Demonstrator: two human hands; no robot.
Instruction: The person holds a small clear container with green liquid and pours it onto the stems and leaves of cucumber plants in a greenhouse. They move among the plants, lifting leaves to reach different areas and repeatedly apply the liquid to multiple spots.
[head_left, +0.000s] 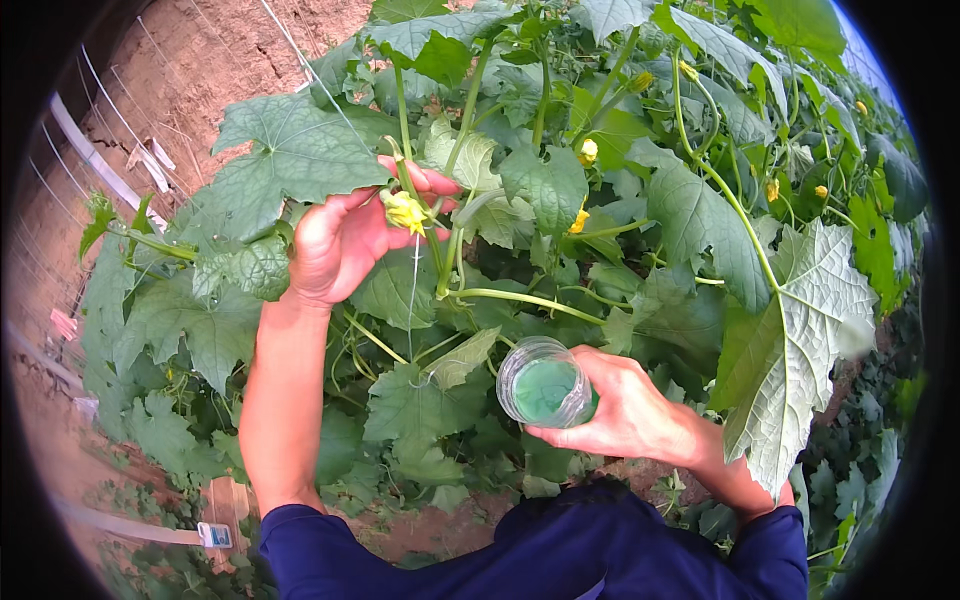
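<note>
My left hand (349, 244) reaches up among the leaves, its fingers curled around an upright green vine stem (406, 174). A partly opened yellow flower (405, 212) lies in front of those fingers. Lower and to the right, my right hand (619, 405) grips a clear plastic cup (506, 382) from its right side. Green liquid (543, 387) shows inside through the cup's open mouth. Beside the left fingers is a slender pale-green young fruit (478, 206). A large lobed leaf (289, 154) covers part of the left thumb. A thin white string (415, 292) hangs below the flower.
Dense cucurbit vines surround both hands. A big leaf with its pale underside showing (806, 337) hangs over the right forearm. More yellow blooms (589, 151) dot the foliage. Strings run across bare soil (217, 67) at upper left. A labelled white container (215, 535) sits lower left.
</note>
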